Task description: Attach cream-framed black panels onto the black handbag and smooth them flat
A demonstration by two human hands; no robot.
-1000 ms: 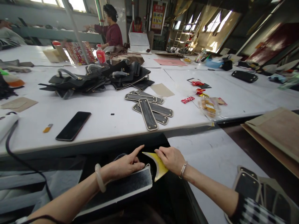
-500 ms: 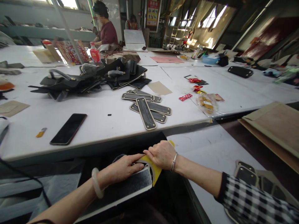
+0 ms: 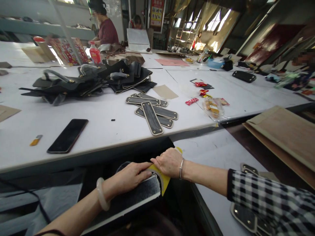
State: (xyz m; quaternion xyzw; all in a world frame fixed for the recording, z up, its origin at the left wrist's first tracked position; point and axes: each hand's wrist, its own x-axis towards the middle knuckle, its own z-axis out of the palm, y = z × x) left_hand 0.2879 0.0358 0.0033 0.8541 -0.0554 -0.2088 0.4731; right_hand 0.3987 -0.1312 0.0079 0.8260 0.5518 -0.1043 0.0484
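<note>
My left hand (image 3: 131, 178) lies with its fingers stretched over a black block with a pale, worn edge (image 3: 147, 193). Its fingertips reach a yellow part with a curved cut-out (image 3: 166, 183). My right hand (image 3: 169, 163) is closed in a fist over the top of that yellow part, its thumb side close to my left fingertips. Whatever the right fingers wrap round is hidden. On the table just beyond, several long dark strips with pale edges and metal studs (image 3: 152, 118) lie in a loose, overlapping pile.
A phone (image 3: 67, 136) and a small brush (image 3: 36, 140) lie on the left of the table (image 3: 103, 137). Black bag pieces (image 3: 69, 83) are heaped behind. Snack packets (image 3: 213, 108) lie to the right. Brown boards (image 3: 283, 137) and more studded pieces (image 3: 243, 216) are at my right.
The view has shifted slightly, and another person shows at the far right edge. Both hands keep the same place on the block and the yellow part.
</note>
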